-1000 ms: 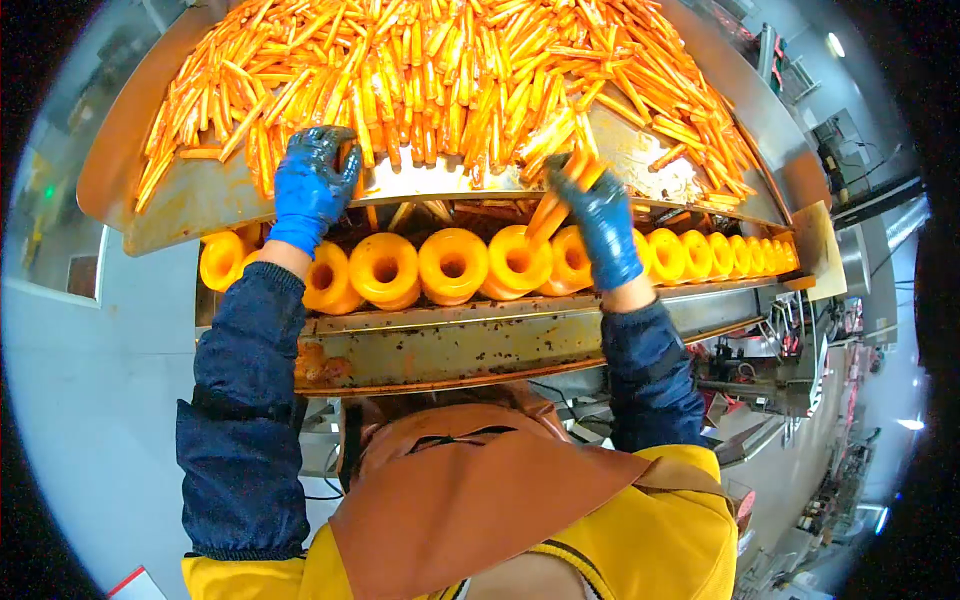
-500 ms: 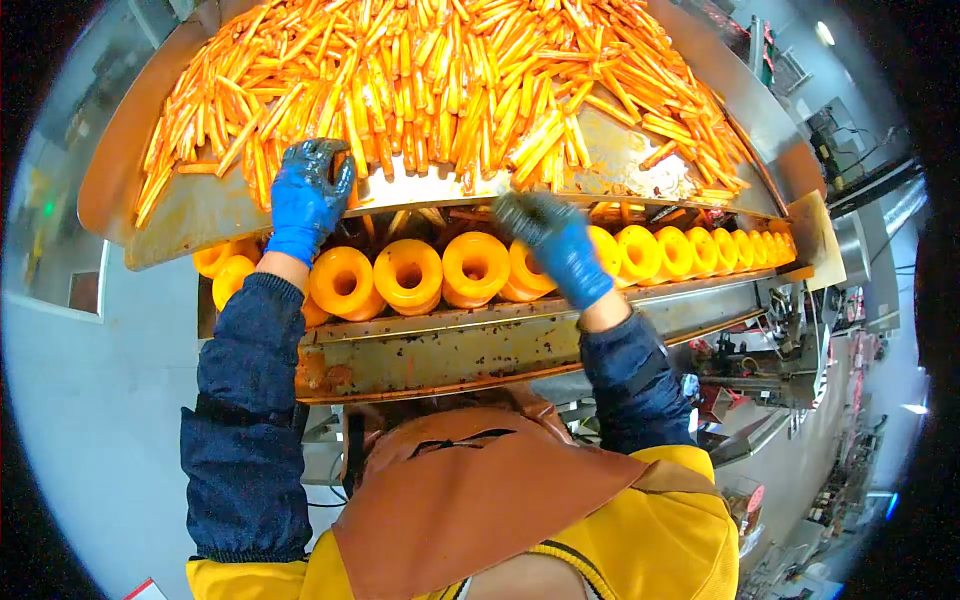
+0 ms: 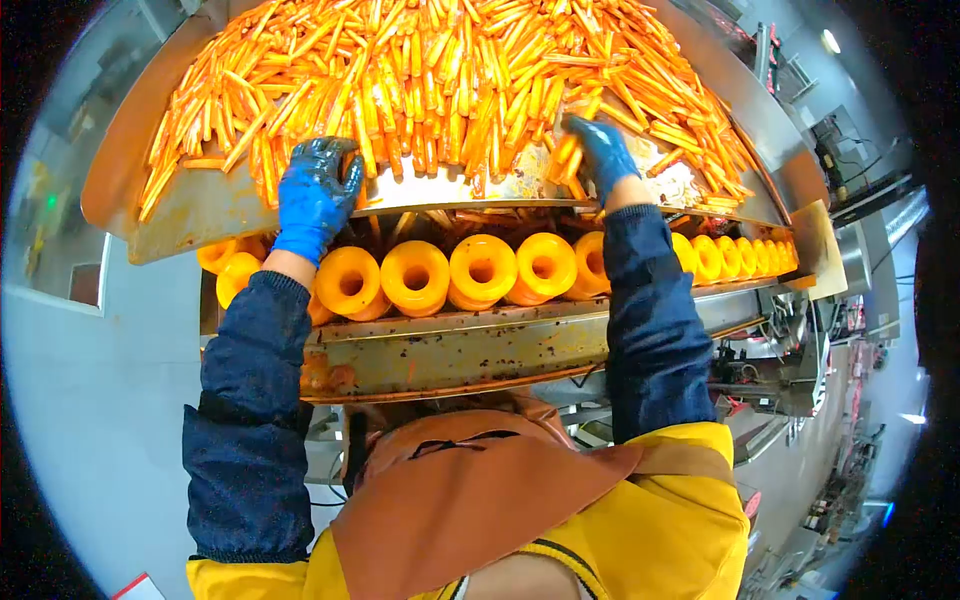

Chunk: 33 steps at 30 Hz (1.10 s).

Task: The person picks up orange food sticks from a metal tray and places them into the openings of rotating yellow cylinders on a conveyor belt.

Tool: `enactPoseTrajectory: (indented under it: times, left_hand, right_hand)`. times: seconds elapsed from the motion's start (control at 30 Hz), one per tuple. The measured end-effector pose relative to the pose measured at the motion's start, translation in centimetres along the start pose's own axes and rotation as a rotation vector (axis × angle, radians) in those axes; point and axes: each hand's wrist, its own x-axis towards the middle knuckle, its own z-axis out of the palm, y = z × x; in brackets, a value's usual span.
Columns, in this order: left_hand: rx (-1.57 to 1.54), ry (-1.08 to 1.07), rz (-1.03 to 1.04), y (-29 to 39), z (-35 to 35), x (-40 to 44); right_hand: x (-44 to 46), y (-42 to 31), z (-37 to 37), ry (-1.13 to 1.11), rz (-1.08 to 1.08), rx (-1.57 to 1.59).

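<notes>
A heap of glossy orange food sticks (image 3: 430, 90) covers a metal tray (image 3: 205, 210). At the front left of the heap is my left hand (image 3: 318, 195) in a blue glove darkened at the fingers. Its fingers are curled and the thumb stands beside them; whatever lies in the grasp is hidden. My right hand (image 3: 605, 158), gloved the same way, reaches over the tray's front edge to the right of centre. Its fingers close around a few orange sticks (image 3: 567, 160), partly covered by the glove.
A row of yellow-orange spool-shaped rollers (image 3: 482, 270) runs below the tray edge. Closer to me lies a metal trough (image 3: 450, 360) with dark specks. A pale board (image 3: 822, 250) stands at the row's right end. Machinery (image 3: 770, 370) is further right.
My right hand has moved up and right, from above the rollers to the sticks, and closed on some. My left hand has barely shifted.
</notes>
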Motion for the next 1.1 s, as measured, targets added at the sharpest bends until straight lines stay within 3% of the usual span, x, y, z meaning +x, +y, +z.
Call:
enactPoseTrajectory:
  times: [0.07, 0.23, 0.3, 0.33, 0.4, 0.47, 0.53, 0.67, 0.7, 0.73, 0.8, 0.87, 0.97, 1.03, 1.1]
  left_hand:
    - [0.014, 0.007, 0.011, 0.0, 0.2, 0.0]
    - [-0.001, 0.005, 0.008, 0.0, 0.2, -0.1]
    - [0.005, 0.0, 0.009, -0.1, 0.2, 0.0]
    - [0.008, 0.0, 0.01, 0.0, 0.1, 0.0]
    - [0.012, -0.002, 0.011, 0.0, 0.1, 0.0]
    - [0.015, -0.002, 0.012, -0.1, 0.2, 0.0]
    - [0.017, -0.001, 0.017, -0.1, 0.2, 0.0]
    - [0.043, -0.012, 0.013, -0.1, 0.2, -0.1]
    - [0.042, -0.011, 0.013, -0.1, 0.3, 0.0]
    - [0.026, -0.013, 0.012, -0.1, 0.4, 0.0]
    - [0.018, -0.011, 0.009, -0.3, 0.1, 0.0]
    - [0.023, -0.018, -0.009, 0.1, -0.1, 0.0]
    - [0.043, -0.038, -0.034, -0.1, 0.0, -0.2]
    - [0.034, -0.024, -0.018, -0.2, 0.2, -0.1]
    - [0.026, -0.03, -0.019, -0.1, 0.1, 0.0]
  right_hand:
    - [-1.4, 0.4, 0.0, 0.192, -0.398, 0.138]
    - [-10.2, 1.7, 2.6, -0.012, -0.404, 0.469]
    - [-11.7, 4.5, 4.4, 0.007, -0.417, 0.142]
    - [-11.9, 6.5, 5.3, -0.03, -0.464, 0.145]
    - [-13.2, 7.4, 4.5, 0.028, -0.552, -0.254]
    - [-14.7, 6.1, 3.9, 0.115, -0.471, -0.3]
    - [-14.8, 6.0, 3.8, 0.181, -0.537, 0.072]
    - [-15.7, 5.2, 5.3, 0.134, -0.474, 0.271]
    - [-15.8, 5.1, 5.5, 0.08, -0.49, -0.046]
    - [-15.4, 5.9, 6.2, 0.04, -0.514, -0.164]
    - [-14.2, 8.4, 6.9, 0.158, -0.753, -0.454]
    - [-15.0, 6.5, 6.6, 0.065, -0.596, -0.293]
    - [-15.0, 4.8, 7.5, 0.153, -0.633, -0.142]
    - [-14.7, 2.9, 9.6, 0.371, -0.873, 0.083]
    - [-14.8, 2.0, 11.6, 0.333, -0.839, 0.128]
